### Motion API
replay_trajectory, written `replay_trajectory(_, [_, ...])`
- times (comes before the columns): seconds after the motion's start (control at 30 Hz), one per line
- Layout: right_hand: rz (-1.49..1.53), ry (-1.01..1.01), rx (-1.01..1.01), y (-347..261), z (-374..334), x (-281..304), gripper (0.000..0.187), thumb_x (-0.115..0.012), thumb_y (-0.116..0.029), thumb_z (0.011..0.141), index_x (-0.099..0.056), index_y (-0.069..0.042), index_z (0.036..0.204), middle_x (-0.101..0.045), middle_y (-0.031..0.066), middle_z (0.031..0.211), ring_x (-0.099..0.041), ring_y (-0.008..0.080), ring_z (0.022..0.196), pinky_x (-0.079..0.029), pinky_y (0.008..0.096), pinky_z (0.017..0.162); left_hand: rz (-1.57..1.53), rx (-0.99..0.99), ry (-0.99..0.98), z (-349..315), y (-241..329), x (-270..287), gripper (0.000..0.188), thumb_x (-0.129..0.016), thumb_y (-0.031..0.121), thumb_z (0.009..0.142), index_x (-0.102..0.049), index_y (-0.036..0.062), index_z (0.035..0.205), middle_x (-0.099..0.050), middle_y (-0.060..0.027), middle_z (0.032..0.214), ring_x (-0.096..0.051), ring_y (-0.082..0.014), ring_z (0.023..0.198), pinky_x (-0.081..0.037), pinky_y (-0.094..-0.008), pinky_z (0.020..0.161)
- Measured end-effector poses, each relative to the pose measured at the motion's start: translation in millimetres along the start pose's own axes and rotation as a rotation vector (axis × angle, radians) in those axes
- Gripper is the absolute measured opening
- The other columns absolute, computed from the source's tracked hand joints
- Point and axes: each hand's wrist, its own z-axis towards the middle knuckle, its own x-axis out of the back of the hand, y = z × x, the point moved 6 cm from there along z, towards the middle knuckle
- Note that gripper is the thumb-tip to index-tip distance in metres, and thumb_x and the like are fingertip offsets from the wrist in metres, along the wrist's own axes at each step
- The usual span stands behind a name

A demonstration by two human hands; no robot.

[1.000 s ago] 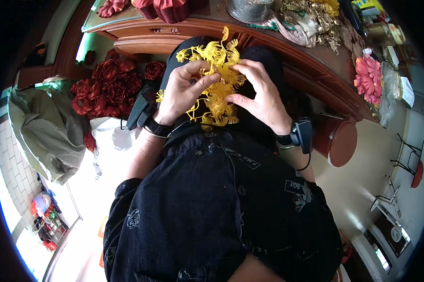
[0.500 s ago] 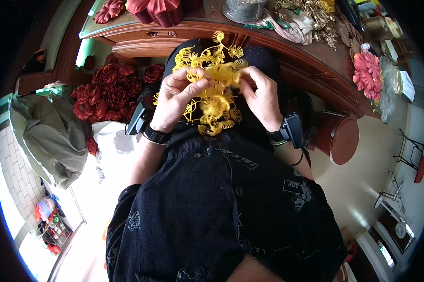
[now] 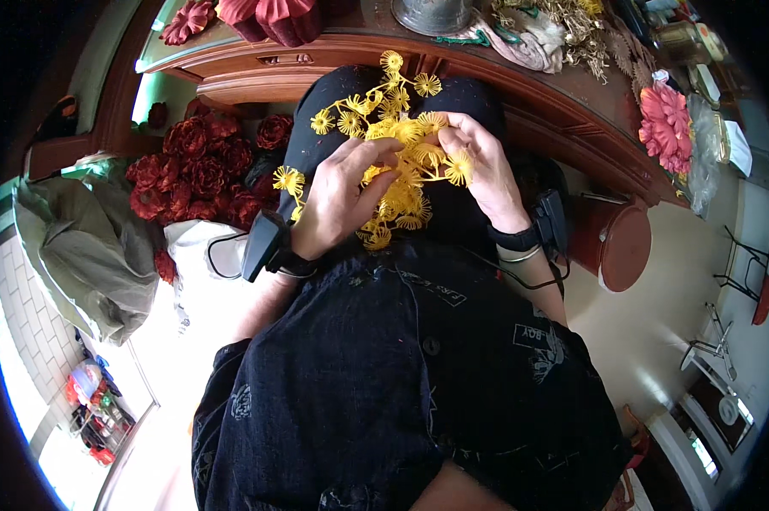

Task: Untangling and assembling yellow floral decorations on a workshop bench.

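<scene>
A cluster of yellow artificial flowers [image 3: 401, 175] with thin branching stems and small fringed heads lies over my lap on dark trousers. My left hand [image 3: 344, 189] is on its left side, thumb and fingers curled closed around part of the yellow stems. My right hand [image 3: 485, 175] pinches the cluster from the right, with a fringed head showing beside its thumb. Exactly which stems sit between the fingertips is hidden. One loose-hanging yellow head [image 3: 289, 181] shows left of my left wrist. Each wrist wears a dark strapped device.
Ahead stands a brown wooden cabinet [image 3: 342, 53] bearing a metal pot [image 3: 433, 14], dried stems and a pink-red flower [image 3: 666, 129]. Dark red artificial flowers [image 3: 206, 157] are heaped at the left near a grey-green cloth bag [image 3: 91, 247]. A reddish-brown bucket [image 3: 625, 247] is at the right.
The blurred yellow flowers between my hands are now sharper and more spread. My left hand has turned over the cluster, and my right fingers have shifted, a fringed head appearing beside the thumb.
</scene>
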Motion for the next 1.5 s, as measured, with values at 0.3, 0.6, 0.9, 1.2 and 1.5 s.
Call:
replay_trajectory(0.3, [-0.172,0.095,-0.041,-23,-19,18,0.048,-0.047,-0.043,0.097,-0.062,0.003,0.105,-0.065,0.0086,0.086,-0.061,0.0104,0.069,-0.051,0.0233,0.060,0.110,-0.020,-0.055,2,-7,-3,0.027,-0.072,0.010,0.077,-0.065,0.0038,0.102,-0.066,-0.0091,0.088,-0.061,-0.0270,0.085,-0.048,-0.0362,0.077])
replay_trajectory(0.6, [-0.372,-0.096,-0.049,-18,-4,-11,0.026,-0.063,-0.023,0.091,-0.064,0.002,0.094,-0.067,0.0092,0.080,-0.061,0.0137,0.073,-0.048,0.0275,0.066,0.079,-0.085,-0.055,9,4,-4,0.037,-0.079,0.030,0.070,-0.068,0.0055,0.095,-0.063,-0.0117,0.085,-0.056,-0.0278,0.081,-0.046,-0.0364,0.074])
replay_trajectory(0.9, [-0.202,-0.026,-0.051,-18,-8,-17,0.015,-0.063,-0.014,0.091,-0.058,0.000,0.094,-0.061,0.0039,0.073,-0.053,0.0057,0.060,-0.043,0.0222,0.053,0.058,-0.096,-0.083,10,4,-27,0.017,-0.078,0.018,0.071,-0.069,0.0058,0.078,-0.059,-0.0059,0.077,-0.053,-0.0230,0.078,-0.042,-0.0343,0.073])
replay_trajectory(1.2, [-0.064,0.233,0.030,-5,-17,-12,0.012,-0.064,-0.010,0.090,-0.060,0.001,0.090,-0.057,-0.0024,0.070,-0.047,0.0012,0.058,-0.038,0.0185,0.050,-0.229,0.023,-0.169,14,0,-24,0.014,-0.073,0.007,0.075,-0.061,0.0025,0.070,-0.056,-0.0062,0.066,-0.055,-0.0215,0.065,-0.043,-0.0335,0.066])
replay_trajectory(1.5, [0.527,0.489,0.048,10,-26,48,0.008,-0.060,-0.011,0.093,-0.059,-0.003,0.093,-0.051,-0.0025,0.070,-0.038,-0.0006,0.051,-0.029,0.0164,0.043,-0.227,0.099,-0.141,5,-12,-12,0.012,-0.069,0.007,0.078,-0.062,-0.0004,0.072,-0.055,-0.0083,0.068,-0.055,-0.0210,0.065,-0.043,-0.0328,0.062])
